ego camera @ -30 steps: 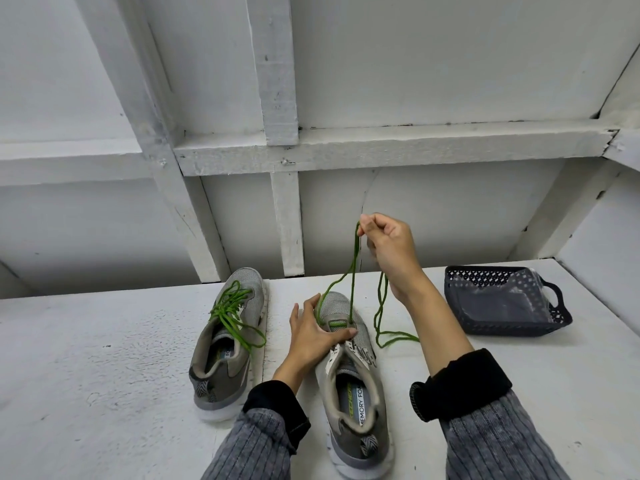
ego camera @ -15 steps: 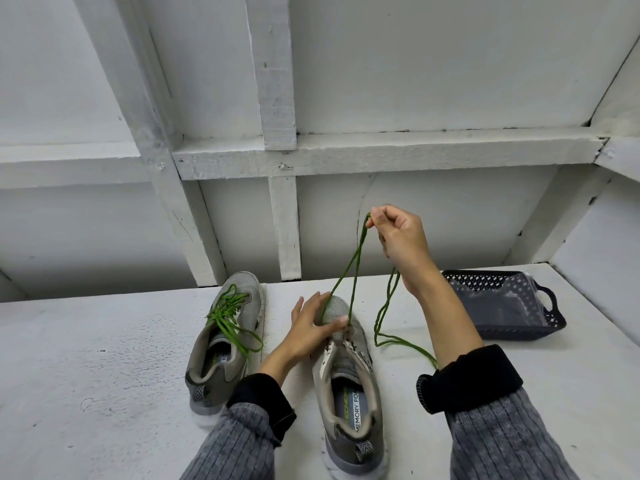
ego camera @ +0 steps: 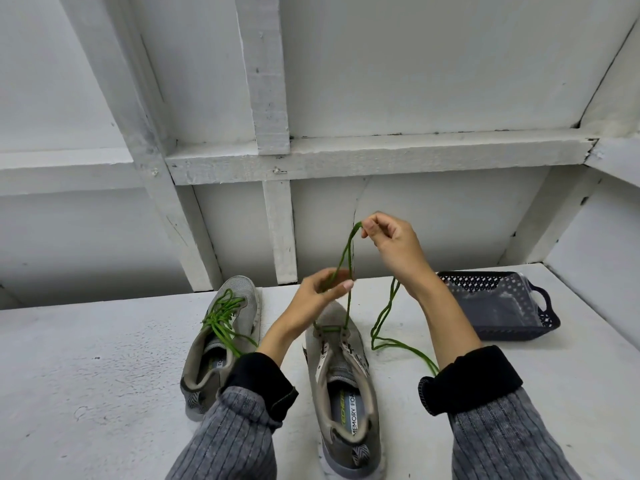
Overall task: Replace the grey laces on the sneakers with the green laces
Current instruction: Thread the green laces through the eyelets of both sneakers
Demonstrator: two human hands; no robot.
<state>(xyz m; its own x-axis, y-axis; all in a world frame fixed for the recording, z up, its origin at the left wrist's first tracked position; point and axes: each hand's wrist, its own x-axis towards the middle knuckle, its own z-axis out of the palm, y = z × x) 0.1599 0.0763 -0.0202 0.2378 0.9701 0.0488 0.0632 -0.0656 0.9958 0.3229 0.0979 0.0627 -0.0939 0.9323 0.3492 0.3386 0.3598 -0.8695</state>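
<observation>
My right hand [ego camera: 391,244] pinches the thin green cord lace [ego camera: 348,258] high above the near grey mesh sneaker [ego camera: 341,368]; my left hand [ego camera: 318,296] grips both strands lower. It looks limp and light, best held near the tips. Two sneakers: the far one [ego camera: 221,337] carries its own green lace [ego camera: 221,317]. One dark plastic basket [ego camera: 498,306].

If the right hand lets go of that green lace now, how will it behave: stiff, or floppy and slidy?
Probably floppy: below the right hand the green lace hangs in slack curves onto the table. It likely won't hold shape, so it should drop beside the right sneaker. Only one bottom crossing holds it, so it may slide through.
</observation>
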